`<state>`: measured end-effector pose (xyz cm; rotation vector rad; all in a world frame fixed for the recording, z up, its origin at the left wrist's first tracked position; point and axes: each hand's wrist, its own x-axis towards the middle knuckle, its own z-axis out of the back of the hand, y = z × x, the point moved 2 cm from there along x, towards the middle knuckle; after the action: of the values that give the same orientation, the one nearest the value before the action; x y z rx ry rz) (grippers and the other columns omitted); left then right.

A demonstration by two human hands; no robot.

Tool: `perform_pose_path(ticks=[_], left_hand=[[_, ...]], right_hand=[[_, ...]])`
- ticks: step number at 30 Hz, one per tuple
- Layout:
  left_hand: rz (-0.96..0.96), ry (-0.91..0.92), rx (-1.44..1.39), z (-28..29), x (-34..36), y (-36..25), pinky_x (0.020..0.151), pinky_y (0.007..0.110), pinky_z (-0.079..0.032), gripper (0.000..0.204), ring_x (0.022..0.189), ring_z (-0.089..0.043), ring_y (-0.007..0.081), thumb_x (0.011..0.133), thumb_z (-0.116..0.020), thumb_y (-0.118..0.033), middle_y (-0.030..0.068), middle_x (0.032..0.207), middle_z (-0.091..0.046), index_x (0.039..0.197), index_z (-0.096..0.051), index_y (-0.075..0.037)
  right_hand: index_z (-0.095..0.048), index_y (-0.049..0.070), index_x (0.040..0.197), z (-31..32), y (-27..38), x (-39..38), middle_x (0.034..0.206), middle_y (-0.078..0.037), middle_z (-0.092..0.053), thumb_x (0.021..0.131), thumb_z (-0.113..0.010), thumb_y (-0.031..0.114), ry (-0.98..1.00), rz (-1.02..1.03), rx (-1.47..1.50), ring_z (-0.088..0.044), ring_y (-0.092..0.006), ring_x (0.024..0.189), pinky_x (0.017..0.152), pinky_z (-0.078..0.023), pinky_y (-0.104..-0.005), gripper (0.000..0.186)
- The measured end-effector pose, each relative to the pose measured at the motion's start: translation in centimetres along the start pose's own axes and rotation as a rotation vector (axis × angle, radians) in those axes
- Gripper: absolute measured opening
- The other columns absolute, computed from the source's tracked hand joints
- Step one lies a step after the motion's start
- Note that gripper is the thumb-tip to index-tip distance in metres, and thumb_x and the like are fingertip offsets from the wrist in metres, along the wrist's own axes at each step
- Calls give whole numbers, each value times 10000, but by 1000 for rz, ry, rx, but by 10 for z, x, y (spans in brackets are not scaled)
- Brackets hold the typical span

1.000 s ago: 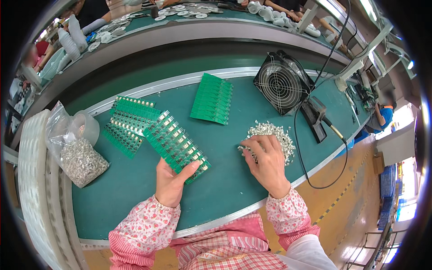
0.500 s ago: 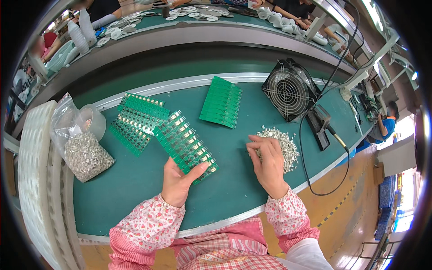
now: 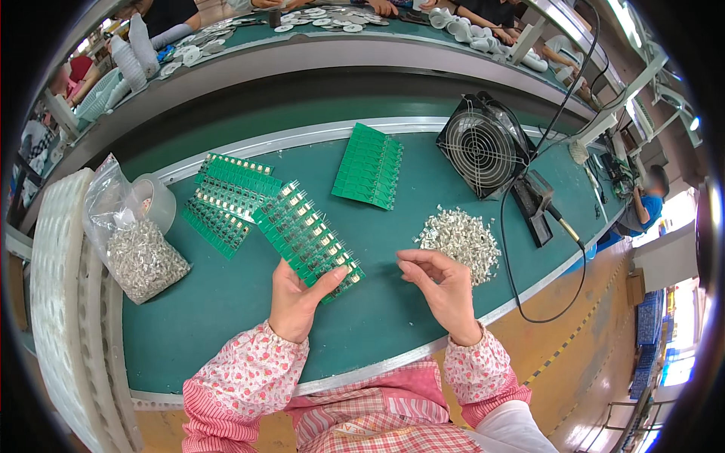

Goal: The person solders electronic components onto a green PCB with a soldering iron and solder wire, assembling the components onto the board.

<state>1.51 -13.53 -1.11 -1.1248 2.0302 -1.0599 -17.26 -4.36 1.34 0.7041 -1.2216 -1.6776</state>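
My left hand [image 3: 298, 300] grips the near end of a green circuit board panel [image 3: 308, 240], thumb on top. A row of white connectors runs along the panel's right edge. My right hand [image 3: 444, 289] is closed with thumb and fingertips drawn together; whatever they pinch is too small to make out. It hovers just left of a pile of small white connectors [image 3: 462, 240] on the green table. Several populated circuit boards [image 3: 232, 198] lie stacked beyond the held panel at the left. Another stack of green boards [image 3: 368, 167], without visible white connectors, lies at the table's far middle.
A clear bag of white parts [image 3: 145, 260] leans by a translucent cup [image 3: 158, 202] at left, beside white foam trays [image 3: 62, 302]. Far right stand a black fan [image 3: 483, 147] and a soldering iron in its holder [image 3: 538, 208], its cable looping down. Co-workers sit across another bench.
My right hand has moved left and slightly nearer, off the connector pile, and its fingers have drawn together. My left hand still holds the panel in nearly the same place.
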Motion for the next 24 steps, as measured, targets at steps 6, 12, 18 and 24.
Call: perform_pose_path(ticks=[6, 12, 18, 24], left_hand=[[-5, -12, 16, -1, 0, -1, 806, 272, -493, 347, 896, -606, 122, 785, -682, 47, 49, 992, -623, 1087, -527, -24], [-21, -15, 29, -1, -1, -2, 805, 268, -490, 344, 896, -606, 123, 786, -681, 46, 51, 995, -624, 1089, -532, -22], [-35, -9, 33, -4, -1, -3, 805, 267, -489, 335, 895, -607, 123, 788, -686, 36, 52, 990, -628, 1082, -534, -20], [-54, 10, 58, -3, -1, -2, 781, 259, -497, 319, 876, -612, 120, 795, -686, 25, 54, 980, -631, 1073, -535, -20]], right_hand=[[-668, -38, 954, -13, 0, 0, 942, -81, -660, 847, -645, 40, 111, -221, 395, -634, -130, 826, 779, -516, -250, 134], [-660, -21, 951, -28, -1, -2, 936, -92, -655, 844, -636, -9, 136, 27, 307, -620, -120, 824, 759, -509, -233, 110], [-648, -17, 934, -41, 8, -5, 895, -56, -644, 831, -665, 18, 48, -138, 448, -592, -81, 767, 702, -495, -217, 110], [-634, -5, 918, -45, 7, 1, 892, -37, -644, 850, -661, 69, 124, -141, 386, -577, -73, 755, 659, -485, -209, 105]])
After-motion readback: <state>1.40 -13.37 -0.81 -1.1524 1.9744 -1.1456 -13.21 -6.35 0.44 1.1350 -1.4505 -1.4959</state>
